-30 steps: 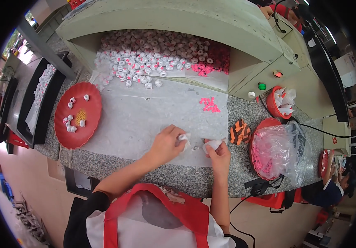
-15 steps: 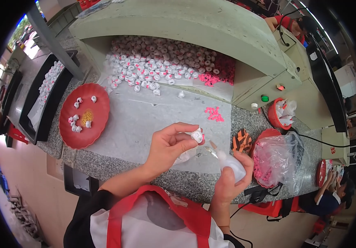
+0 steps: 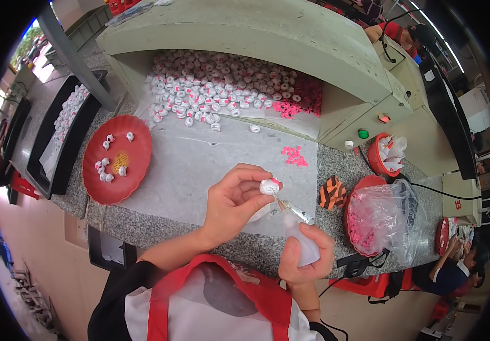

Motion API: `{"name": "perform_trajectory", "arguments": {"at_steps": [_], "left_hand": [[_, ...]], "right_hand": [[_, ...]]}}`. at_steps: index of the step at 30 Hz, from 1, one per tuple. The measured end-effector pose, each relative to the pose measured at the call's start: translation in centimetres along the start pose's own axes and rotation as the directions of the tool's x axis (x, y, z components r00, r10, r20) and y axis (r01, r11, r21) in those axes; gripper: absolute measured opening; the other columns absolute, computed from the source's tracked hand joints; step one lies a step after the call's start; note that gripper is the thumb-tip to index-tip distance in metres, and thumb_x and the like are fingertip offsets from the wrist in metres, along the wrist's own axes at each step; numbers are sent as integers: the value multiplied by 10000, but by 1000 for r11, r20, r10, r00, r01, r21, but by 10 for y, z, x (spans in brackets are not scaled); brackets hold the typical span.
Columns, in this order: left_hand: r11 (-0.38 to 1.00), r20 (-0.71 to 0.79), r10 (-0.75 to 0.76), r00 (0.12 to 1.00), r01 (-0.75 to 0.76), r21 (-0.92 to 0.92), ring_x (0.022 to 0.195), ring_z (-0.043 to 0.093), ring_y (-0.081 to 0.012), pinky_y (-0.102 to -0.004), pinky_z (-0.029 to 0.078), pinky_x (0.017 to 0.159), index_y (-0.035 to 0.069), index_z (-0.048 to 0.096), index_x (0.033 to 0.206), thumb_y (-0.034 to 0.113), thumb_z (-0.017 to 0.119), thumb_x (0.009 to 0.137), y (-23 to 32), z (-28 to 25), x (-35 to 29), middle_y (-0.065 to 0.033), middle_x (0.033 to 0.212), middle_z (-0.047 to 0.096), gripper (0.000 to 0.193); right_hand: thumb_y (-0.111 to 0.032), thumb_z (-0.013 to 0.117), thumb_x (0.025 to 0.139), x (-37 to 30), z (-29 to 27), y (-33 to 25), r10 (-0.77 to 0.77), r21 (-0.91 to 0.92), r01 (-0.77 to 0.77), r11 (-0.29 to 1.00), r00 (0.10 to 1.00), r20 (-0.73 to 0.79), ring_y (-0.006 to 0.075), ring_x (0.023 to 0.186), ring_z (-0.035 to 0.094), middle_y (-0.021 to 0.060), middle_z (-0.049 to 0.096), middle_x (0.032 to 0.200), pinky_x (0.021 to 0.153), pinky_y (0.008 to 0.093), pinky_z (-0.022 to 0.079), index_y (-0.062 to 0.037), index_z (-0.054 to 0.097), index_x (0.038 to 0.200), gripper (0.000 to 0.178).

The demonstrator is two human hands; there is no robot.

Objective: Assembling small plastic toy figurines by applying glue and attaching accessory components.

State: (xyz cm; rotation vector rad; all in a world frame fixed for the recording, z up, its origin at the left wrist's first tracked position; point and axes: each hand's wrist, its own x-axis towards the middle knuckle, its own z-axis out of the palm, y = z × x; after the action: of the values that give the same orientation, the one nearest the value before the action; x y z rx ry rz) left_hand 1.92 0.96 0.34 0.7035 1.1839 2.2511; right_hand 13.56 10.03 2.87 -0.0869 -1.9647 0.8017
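Small white-and-pink piece (image 3: 268, 187) near frame centre, pinched in fingertips of left hand (image 3: 231, 200). Translucent bottle (image 3: 302, 245) gripped in right hand (image 3: 306, 274), below and right of piece; long axis slants toward upper left, nozzle (image 3: 282, 206) just under piece, contact unclear.
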Motion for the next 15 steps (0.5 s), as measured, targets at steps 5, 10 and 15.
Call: {"name": "perform_trajectory", "arguments": {"at_steps": [5,10,15], "left_hand": [[1000,12,20,1000,-20,11,1004,524,-209,-297,474,856,-57,479,1023,-146,530,742,0,1,-1,-104,1049,442,299],[999,-1,31,1000,-31,13,993,530,-210,-301,476,855,-56,486,1006,-148,531,739,2,2,-1,-109,1050,441,287],[999,-5,32,999,-32,38,990,530,-206,-298,479,849,-55,495,997,-152,533,734,3,2,0,-108,1042,444,282]], "right_hand": [[0,603,633,1,1,-1,-5,16,5,1000,1000,-11,165,422,489,110,574,679,390,255,393,41,517,909,292],[3,602,634,-1,1,0,-7,15,7,1000,1000,10,163,419,484,99,569,673,387,255,389,33,515,917,297],[0,605,634,-1,0,-1,4,9,-4,1000,1000,5,161,420,481,93,571,683,386,253,385,30,512,926,307]]}}
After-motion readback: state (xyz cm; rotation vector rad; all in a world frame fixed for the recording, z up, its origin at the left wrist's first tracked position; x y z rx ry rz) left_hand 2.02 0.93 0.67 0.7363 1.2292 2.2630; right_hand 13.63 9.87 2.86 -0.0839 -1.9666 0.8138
